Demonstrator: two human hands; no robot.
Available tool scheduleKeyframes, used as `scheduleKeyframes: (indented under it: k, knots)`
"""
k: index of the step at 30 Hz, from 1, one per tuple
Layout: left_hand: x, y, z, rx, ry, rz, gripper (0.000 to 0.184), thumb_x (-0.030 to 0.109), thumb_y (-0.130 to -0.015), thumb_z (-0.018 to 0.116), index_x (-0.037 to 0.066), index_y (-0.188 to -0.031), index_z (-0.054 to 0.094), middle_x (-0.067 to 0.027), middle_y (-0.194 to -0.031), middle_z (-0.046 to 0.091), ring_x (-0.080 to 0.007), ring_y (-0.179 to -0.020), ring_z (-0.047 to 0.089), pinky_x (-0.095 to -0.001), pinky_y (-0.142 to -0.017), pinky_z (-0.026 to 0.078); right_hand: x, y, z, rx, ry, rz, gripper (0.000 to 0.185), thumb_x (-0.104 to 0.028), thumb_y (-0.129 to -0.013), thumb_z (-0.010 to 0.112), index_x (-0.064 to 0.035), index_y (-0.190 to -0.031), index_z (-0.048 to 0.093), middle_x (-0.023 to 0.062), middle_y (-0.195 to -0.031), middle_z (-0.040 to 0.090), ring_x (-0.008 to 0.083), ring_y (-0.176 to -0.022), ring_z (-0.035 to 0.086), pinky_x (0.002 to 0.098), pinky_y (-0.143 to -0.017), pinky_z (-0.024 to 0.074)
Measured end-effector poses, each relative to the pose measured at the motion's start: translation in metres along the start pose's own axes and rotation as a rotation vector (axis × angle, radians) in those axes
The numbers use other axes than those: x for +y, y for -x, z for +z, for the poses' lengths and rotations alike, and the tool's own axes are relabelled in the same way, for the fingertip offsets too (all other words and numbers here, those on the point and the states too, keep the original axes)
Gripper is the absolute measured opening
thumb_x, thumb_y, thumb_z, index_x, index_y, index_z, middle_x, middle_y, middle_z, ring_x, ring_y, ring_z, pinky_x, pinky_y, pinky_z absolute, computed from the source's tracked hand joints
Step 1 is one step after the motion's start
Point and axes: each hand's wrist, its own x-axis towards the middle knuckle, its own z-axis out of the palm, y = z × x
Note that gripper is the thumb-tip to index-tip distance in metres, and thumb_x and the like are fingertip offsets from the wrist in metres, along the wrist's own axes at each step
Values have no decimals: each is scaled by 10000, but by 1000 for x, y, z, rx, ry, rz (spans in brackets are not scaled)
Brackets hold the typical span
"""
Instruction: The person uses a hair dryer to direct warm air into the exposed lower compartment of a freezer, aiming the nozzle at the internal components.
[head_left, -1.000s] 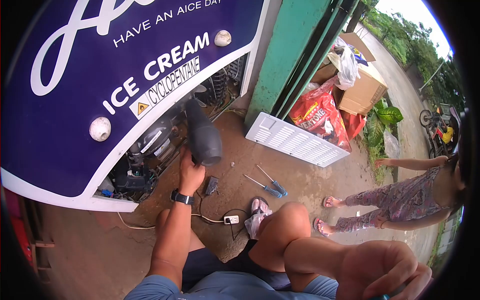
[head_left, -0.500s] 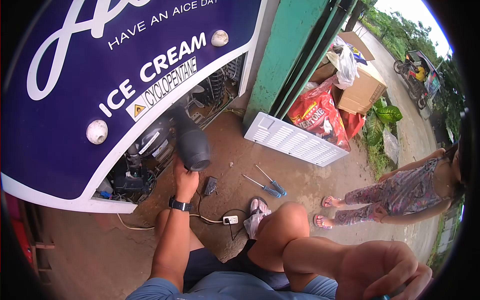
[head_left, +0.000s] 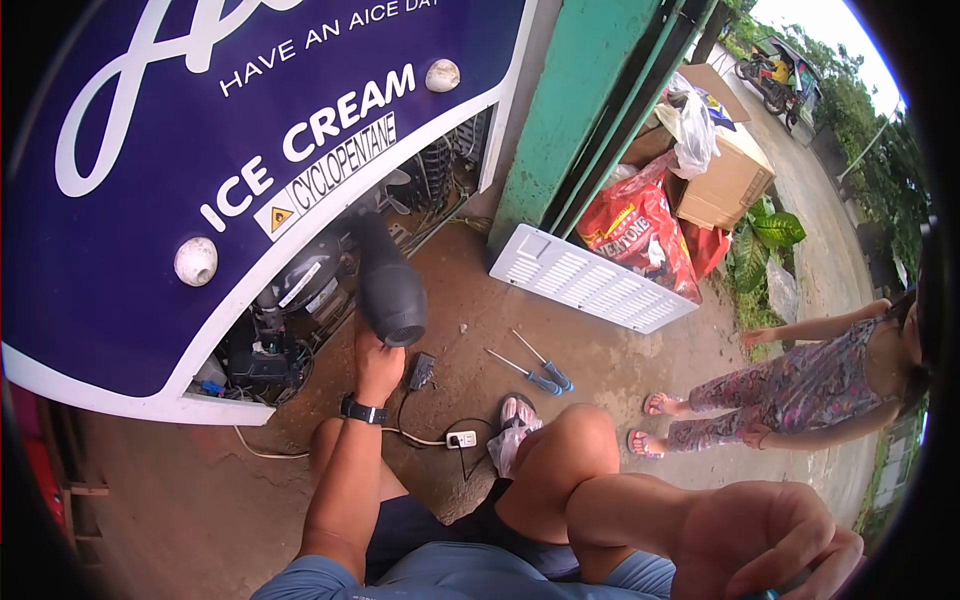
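My left hand (head_left: pixel 379 368), with a watch on its wrist, is wrapped around the handle of a black hair dryer (head_left: pixel 392 298). The dryer's front end points into the open lower compartment of an ice cream freezer (head_left: pixel 130 300), near a black compressor (head_left: pixel 302 275). At the lower right, my right hand (head_left: pixel 765 535) has its fingers curled. A sliver of something teal shows under them at the frame edge, too little to name. On the ground, right of the dryer, lie two blue-handled screwdrivers (head_left: pixel 545 383).
A white vented panel (head_left: pixel 590 278) leans by a green post (head_left: pixel 565 110). Behind it are a red bag (head_left: pixel 640 235) and a cardboard box (head_left: pixel 728 180). A white power outlet (head_left: pixel 460 440) and cords lie near my foot. A person (head_left: pixel 800 385) stands at right.
The hair dryer and my left hand have shifted slightly right. The standing person has stretched an arm out forward. A motorized tricycle on the road has moved farther away.
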Motion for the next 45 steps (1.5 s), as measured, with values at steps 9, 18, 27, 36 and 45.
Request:
scheduleKeyframes:
  k: [9, 18, 27, 36, 45]
  knots:
    - [-6, -6, -2, 41, 8, -59, 358, 64, -867, 665, 5, -1208, 574, -176, -1194, 570, -351, -1149, 546, -421, -990, 423, -9, -4, -3, -12, 24, 57, 176, -92, -927, 648, -60, -1087, 583, -44, -1095, 610, 70, -883, 620, 228, -582, 487]
    - [30, -27, 14, 0, -86, 28, 345, 100, -859, 693, 0, -1170, 583, -199, -1134, 535, -407, -1062, 539, -455, -908, 442, -8, -3, 0, -5, 12, 44, 172, -93, -930, 643, -58, -1086, 579, -43, -1083, 607, 70, -874, 618, 223, -581, 479]
    - [20, -19, 11, 17, -110, 99, 381, 61, -840, 690, 7, -1197, 569, -191, -1144, 530, -405, -1094, 529, -457, -930, 435, -10, -2, 1, 164, 61, -38, 129, -25, -758, 684, -70, -851, 608, -35, -890, 565, 68, -821, 601, 192, -536, 479]
    - [17, -5, 2, -24, -137, 73, 339, 50, -820, 699, 9, -1140, 593, -172, -1114, 540, -365, -1031, 544, -419, -878, 459, -8, -4, 4, -48, 52, 100, 161, -86, -929, 639, -59, -1074, 575, -37, -1107, 613, 70, -872, 625, 224, -568, 485]
    - [8, -12, 9, -42, -145, -25, 323, 36, -829, 688, 12, -1139, 599, -163, -1106, 555, -352, -1041, 551, -429, -887, 456, -9, -3, 7, -21, 51, 77, 153, -74, -923, 644, -65, -1063, 583, -35, -1098, 612, 76, -864, 626, 227, -563, 481]
